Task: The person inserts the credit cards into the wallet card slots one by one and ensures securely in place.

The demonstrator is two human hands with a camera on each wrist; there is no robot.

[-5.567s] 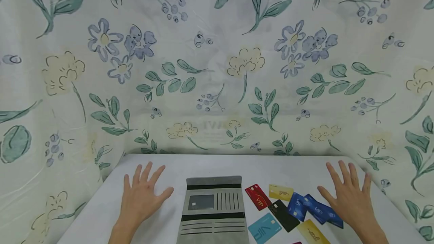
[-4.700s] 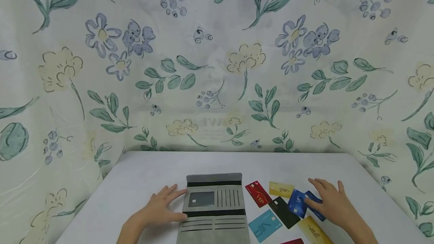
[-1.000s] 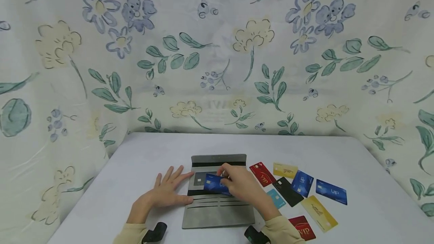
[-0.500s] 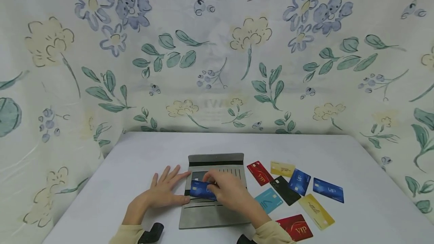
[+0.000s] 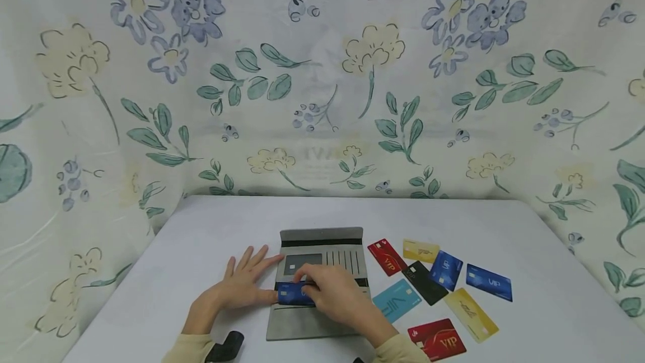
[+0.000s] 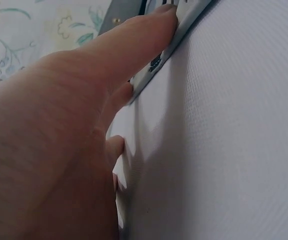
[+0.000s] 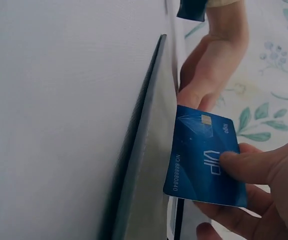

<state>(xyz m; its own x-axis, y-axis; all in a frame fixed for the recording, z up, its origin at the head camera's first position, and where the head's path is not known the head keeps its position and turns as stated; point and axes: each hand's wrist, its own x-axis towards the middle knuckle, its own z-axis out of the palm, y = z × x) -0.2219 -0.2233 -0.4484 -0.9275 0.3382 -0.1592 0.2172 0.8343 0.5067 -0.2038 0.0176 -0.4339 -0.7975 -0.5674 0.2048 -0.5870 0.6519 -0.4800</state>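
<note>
A grey card wallet [image 5: 297, 326] lies unfolded on the white table, with rows of slots and a dark window pocket [image 5: 294, 264]. My right hand [image 5: 337, 293] pinches a blue VIP card [image 7: 196, 150] between thumb and fingers. In the right wrist view the card's long lower edge meets the wallet's slot area, and the card tilts up from it. My left hand [image 5: 237, 287] lies with fingers spread at the wallet's left edge. Its thumb [image 6: 149, 30] presses on that edge in the left wrist view.
Right of the wallet several cards lie loosely: a red one [image 5: 387, 257], a black one [image 5: 425, 283], a light blue one [image 5: 396, 300], yellow ones, blue ones and another red one [image 5: 438, 339]. A floral curtain [image 5: 322, 71] hangs behind the table.
Earlier both hands were spread apart over the table. The left hand came to the wallet's edge. The right hand took a blue card from the pile and brought it down to the wallet's middle slots.
</note>
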